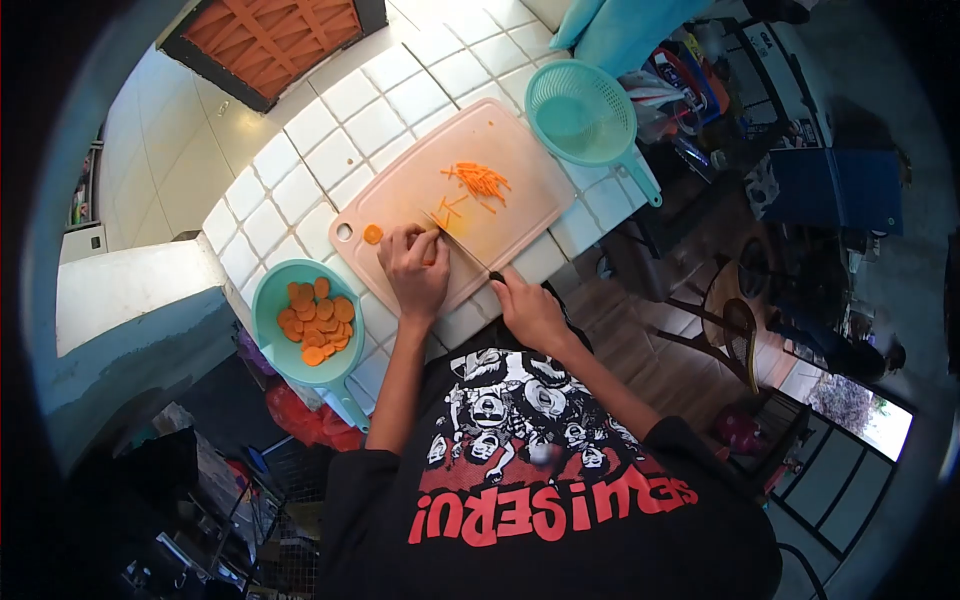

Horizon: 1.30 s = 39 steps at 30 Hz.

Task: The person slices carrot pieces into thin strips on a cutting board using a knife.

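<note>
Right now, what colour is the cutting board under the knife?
Pale pink, the cutting board, seen in the head view.

Carrot pieces (432, 250) are pinned on the cutting board (520, 150) by the left hand (415, 272); a knife (462, 252) is gripped by the right hand (528, 310).

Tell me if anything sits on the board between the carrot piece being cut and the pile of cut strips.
Nothing visible blocks it. The left hand pins the carrot piece, the right hand holds the knife, and only a few loose slivers lie on the cutting board before the strip pile.
</note>
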Available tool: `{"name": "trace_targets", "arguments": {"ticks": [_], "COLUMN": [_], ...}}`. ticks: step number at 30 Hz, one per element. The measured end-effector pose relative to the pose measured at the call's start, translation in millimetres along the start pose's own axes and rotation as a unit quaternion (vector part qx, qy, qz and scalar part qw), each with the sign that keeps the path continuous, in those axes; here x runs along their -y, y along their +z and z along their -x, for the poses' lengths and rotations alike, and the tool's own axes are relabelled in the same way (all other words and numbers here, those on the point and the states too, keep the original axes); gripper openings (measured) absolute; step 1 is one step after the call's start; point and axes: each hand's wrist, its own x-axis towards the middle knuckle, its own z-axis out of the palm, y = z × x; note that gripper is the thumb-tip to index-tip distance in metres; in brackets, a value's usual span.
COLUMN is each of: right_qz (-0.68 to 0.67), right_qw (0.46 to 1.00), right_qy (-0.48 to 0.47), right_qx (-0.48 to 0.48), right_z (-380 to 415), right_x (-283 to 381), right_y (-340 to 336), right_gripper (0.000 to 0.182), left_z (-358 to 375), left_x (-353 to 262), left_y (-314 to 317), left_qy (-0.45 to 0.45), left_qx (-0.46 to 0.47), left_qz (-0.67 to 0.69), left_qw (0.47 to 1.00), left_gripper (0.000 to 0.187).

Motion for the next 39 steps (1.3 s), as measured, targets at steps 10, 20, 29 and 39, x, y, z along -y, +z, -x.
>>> {"name": "trace_targets", "arguments": {"ticks": [10, 20, 29, 39], "right_qz": [-0.218, -0.152, 0.042, 0.061], "right_qw": [0.974, 0.982, 0.991, 0.966], "right_qy": [-0.042, -0.099, -0.123, -0.234], "right_qx": [-0.049, 0.050, -0.014, -0.094], "right_z": [-37, -57, -61, -58], "right_x": [-42, -44, -49, -80], "right_y": [-15, -39, -84, -115], "right_gripper": [0.040, 0.038, 0.035, 0.030], "left_z": [-4, -10, 8, -11], "left_x": [-10, -15, -27, -70], "left_y": [5, -9, -27, 30], "left_qy": [-0.017, -0.075, -0.202, -0.012], "left_qx": [0.018, -0.084, -0.114, 0.049], "left_qz": [-0.079, -0.041, -0.003, -0.134], "left_qw": [0.997, 0.993, 0.973, 0.990], "left_gripper": [0.014, 0.017, 0.015, 0.051]}}
